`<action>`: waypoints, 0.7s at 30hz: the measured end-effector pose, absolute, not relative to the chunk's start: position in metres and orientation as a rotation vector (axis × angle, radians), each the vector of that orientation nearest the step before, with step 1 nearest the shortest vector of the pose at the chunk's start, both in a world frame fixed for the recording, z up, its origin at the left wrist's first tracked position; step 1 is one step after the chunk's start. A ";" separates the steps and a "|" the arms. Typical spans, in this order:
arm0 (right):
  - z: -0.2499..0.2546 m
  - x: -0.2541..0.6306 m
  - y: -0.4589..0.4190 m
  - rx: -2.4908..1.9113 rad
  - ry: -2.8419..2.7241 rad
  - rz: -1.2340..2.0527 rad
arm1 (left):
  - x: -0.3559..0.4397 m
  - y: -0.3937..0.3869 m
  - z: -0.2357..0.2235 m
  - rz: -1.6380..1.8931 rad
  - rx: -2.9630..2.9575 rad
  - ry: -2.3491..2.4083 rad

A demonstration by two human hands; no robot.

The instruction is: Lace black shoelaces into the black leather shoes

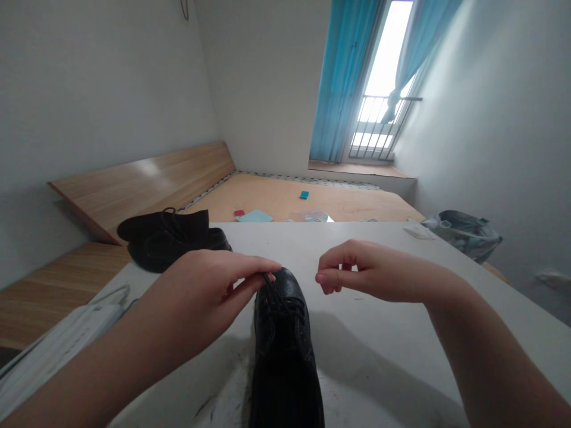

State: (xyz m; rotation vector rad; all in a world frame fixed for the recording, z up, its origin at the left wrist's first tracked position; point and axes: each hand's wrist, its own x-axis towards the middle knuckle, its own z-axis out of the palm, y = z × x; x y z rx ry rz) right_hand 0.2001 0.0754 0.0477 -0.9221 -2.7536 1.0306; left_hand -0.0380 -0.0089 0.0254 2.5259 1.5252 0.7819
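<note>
A black lace-up shoe stands on the white table in front of me, its toe pointing away. My left hand is at its upper left side, thumb and index finger closed on a black shoelace above the lacing. To the right of the toe, my right hand hovers apart from the shoe. Its fingers are curled with the thumb pressed against them, and nothing shows in them. Another black shoe sits at the table's far left, its lace looped on top.
Beyond the white table lies a bed with small coloured items on it. A plastic bag is past the right edge. White papers or packets lie at the left edge, near the wooden headboard.
</note>
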 end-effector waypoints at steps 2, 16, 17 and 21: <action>0.045 0.199 0.075 -0.840 -2.721 1.070 | -0.037 -0.011 0.027 0.777 2.463 1.491; 0.016 0.169 0.071 -0.660 -2.742 1.030 | -0.031 -0.010 0.025 0.786 2.487 1.420; 0.017 0.170 0.072 -0.626 -2.745 1.050 | -0.030 -0.010 0.026 0.786 2.479 1.424; 0.019 0.176 0.076 -0.710 -2.753 1.175 | -0.030 -0.011 0.027 0.779 2.433 1.430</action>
